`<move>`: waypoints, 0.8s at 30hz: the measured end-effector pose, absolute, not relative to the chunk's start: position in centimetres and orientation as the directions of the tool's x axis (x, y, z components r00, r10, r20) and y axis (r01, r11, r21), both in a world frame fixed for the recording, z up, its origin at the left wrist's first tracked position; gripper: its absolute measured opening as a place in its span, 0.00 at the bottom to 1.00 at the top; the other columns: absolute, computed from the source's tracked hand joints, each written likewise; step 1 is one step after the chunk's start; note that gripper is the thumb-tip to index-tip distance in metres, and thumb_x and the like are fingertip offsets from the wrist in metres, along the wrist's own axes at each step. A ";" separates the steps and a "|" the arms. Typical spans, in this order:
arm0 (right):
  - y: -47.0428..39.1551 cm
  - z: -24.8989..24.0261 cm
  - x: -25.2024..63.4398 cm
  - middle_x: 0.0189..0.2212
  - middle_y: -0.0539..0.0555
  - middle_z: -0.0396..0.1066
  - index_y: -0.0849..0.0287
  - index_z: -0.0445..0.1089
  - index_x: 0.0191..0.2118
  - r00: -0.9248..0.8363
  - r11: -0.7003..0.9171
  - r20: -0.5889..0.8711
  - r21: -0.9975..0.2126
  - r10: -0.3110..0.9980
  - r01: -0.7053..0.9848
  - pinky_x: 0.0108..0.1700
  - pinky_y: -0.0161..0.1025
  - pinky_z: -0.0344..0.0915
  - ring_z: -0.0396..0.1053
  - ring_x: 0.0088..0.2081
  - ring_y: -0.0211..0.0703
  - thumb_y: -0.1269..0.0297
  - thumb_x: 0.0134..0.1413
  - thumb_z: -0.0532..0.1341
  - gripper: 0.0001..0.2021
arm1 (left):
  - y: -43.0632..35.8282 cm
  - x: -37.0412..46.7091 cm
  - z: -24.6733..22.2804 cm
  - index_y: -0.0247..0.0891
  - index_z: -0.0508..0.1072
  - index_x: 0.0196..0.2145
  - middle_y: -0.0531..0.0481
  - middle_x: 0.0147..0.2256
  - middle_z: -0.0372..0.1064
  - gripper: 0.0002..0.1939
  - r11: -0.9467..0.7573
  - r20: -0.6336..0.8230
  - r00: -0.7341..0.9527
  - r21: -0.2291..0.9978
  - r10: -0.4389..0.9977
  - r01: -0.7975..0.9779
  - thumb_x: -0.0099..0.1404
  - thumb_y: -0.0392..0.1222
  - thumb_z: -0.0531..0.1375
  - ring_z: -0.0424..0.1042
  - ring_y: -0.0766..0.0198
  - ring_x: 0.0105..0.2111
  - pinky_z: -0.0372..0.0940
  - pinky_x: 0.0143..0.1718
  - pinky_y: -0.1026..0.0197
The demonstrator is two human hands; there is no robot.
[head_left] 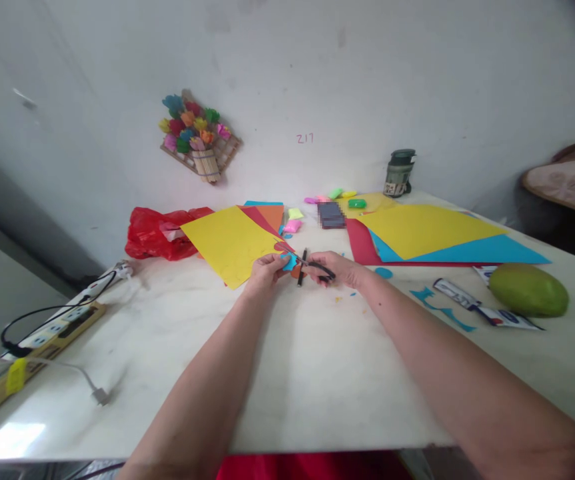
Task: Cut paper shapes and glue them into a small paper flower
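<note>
Near the middle of the white table, my left hand [266,269] pinches a small blue paper piece [290,261]. My right hand [334,267] is wrapped round the black handles of a pair of scissors [321,269], whose blades point left over the blue paper. Below the blades, a black pen-like stick [302,268] lies on the table beside an orange-brown paper piece [296,272]. A red paper piece [280,246] shows just behind the blue one. A blue paper round [383,273] rests to the right of my right hand.
Yellow sheets [232,243] lie left and back right, over red and blue paper. A green mango [528,290], a glue tube [507,317] and blue scraps [442,309] are at right. Left are a red bag [160,233] and a power strip [52,333]; a bottle [399,173] stands behind.
</note>
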State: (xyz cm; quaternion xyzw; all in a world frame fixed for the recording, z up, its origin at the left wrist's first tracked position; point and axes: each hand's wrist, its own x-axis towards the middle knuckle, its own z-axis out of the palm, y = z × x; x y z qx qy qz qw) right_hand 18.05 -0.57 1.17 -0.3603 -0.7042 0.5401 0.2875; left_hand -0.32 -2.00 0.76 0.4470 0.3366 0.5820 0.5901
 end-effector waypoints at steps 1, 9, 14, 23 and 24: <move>-0.6 1.2 18.0 0.16 0.46 0.63 0.61 0.63 0.28 -0.575 0.157 0.017 -0.968 0.818 0.196 0.14 0.28 0.51 0.58 0.14 0.29 0.51 0.43 0.60 0.16 | -2.0 -0.3 0.8 0.32 0.68 0.19 0.51 0.22 0.69 0.10 -0.078 0.123 0.093 0.918 0.988 -0.389 0.45 0.38 0.66 0.70 0.67 0.26 0.64 0.37 0.61; -0.8 1.3 18.0 0.16 0.46 0.62 0.61 0.63 0.27 -0.569 0.154 0.016 -0.969 0.822 0.195 0.14 0.28 0.50 0.57 0.14 0.29 0.50 0.42 0.60 0.17 | -2.3 -0.1 1.2 0.32 0.67 0.18 0.51 0.21 0.69 0.11 -0.077 0.114 0.071 0.917 0.991 -0.392 0.43 0.38 0.66 0.69 0.68 0.25 0.64 0.35 0.62; -0.9 1.3 18.0 0.15 0.46 0.61 0.61 0.63 0.27 -0.564 0.158 0.019 -0.967 0.826 0.199 0.14 0.28 0.48 0.56 0.14 0.28 0.51 0.42 0.60 0.16 | -2.3 -0.1 1.2 0.32 0.67 0.18 0.52 0.21 0.69 0.11 -0.074 0.109 0.066 0.914 0.992 -0.400 0.43 0.38 0.66 0.69 0.68 0.24 0.63 0.36 0.62; -1.4 1.8 17.7 0.14 0.45 0.60 0.61 0.63 0.27 -0.531 0.143 -0.005 -0.961 0.847 0.237 0.15 0.28 0.50 0.54 0.14 0.28 0.53 0.41 0.61 0.15 | -2.2 -0.2 1.1 0.32 0.65 0.18 0.52 0.21 0.68 0.12 -0.073 0.107 0.065 0.913 0.992 -0.402 0.44 0.38 0.66 0.70 0.68 0.25 0.64 0.35 0.61; -1.5 1.9 17.7 0.14 0.45 0.60 0.61 0.63 0.27 -0.531 0.142 -0.004 -0.962 0.847 0.235 0.15 0.28 0.50 0.55 0.14 0.28 0.53 0.41 0.61 0.15 | -2.2 -0.2 1.1 0.32 0.65 0.18 0.52 0.21 0.69 0.12 -0.072 0.107 0.065 0.914 0.992 -0.399 0.44 0.38 0.66 0.70 0.67 0.25 0.64 0.35 0.61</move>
